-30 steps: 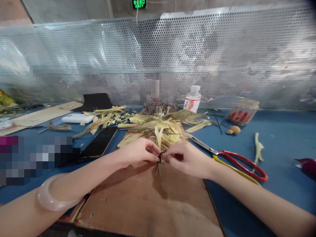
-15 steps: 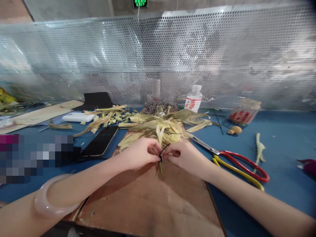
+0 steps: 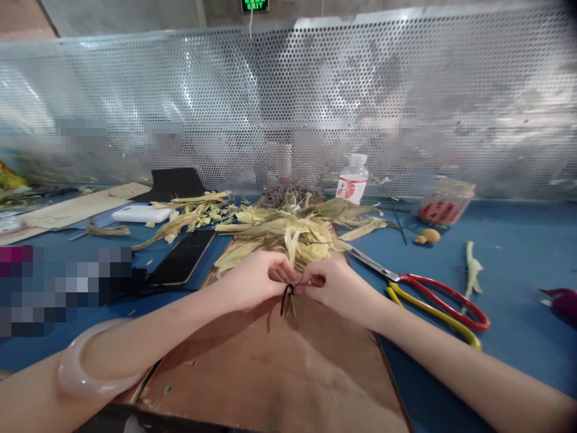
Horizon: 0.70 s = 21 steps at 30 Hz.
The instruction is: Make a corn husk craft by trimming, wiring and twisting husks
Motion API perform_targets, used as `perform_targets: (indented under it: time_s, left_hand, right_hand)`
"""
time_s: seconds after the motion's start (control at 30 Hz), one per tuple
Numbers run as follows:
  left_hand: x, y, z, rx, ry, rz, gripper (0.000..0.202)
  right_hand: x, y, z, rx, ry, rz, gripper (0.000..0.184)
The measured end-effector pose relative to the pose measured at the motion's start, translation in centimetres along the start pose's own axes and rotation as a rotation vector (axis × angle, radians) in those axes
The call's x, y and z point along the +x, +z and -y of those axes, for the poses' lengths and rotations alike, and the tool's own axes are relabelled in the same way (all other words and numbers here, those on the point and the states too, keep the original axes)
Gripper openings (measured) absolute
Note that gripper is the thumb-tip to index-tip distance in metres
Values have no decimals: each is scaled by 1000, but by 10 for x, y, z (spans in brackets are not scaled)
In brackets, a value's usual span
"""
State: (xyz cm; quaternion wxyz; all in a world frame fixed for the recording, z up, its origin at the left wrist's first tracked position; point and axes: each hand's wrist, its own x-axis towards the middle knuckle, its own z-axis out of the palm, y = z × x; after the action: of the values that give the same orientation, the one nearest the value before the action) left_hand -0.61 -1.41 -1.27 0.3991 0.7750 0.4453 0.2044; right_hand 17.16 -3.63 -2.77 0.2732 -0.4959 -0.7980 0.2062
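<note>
Over a brown wooden board (image 3: 252,367), my two hands meet at a small bundle of pale corn husk (image 3: 292,243). A black cord (image 3: 286,296) is wound round the bundle's narrow end, and one length of it hangs down on the left. My left hand (image 3: 261,276) pinches the bundle beside the cord, thumb and fingertips together. From the other side my right hand (image 3: 336,282) pinches at the cord close to the wrap; its fingertips partly cover what they grip. Husk tips stick out below the cord.
Loose dried husks (image 3: 265,225) lie just beyond my hands. Scissors (image 3: 406,282) with red and yellow handles rest at the right. A phone (image 3: 184,258) lies at the left. A bottle (image 3: 351,179) and a jar (image 3: 446,201) stand before a perforated metal screen (image 3: 288,90).
The cord's loose length, which stuck up to the right between my hands, now hangs down at the left of the bundle. Both hands have stayed almost in place.
</note>
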Motion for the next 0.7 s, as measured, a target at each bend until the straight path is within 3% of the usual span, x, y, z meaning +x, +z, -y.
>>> perform_targets:
  time_s: [0.2, 0.37, 0.5, 0.7]
  left_hand:
    - [1, -1, 2, 7, 20, -4, 14]
    - [0, -3, 5, 3, -72, -22, 20]
    - [2, -4, 7, -51, -121, -7, 23]
    - [6, -5, 5, -56, -187, -31, 28]
  right_hand:
    - [0, 6, -6, -51, -60, -44, 9]
    - [-2, 9, -10, -147, -169, -103, 9]
    - [-5, 9, -8, -233, -265, -57, 16]
    - [-9, 12, -1, -472, -297, -30, 22]
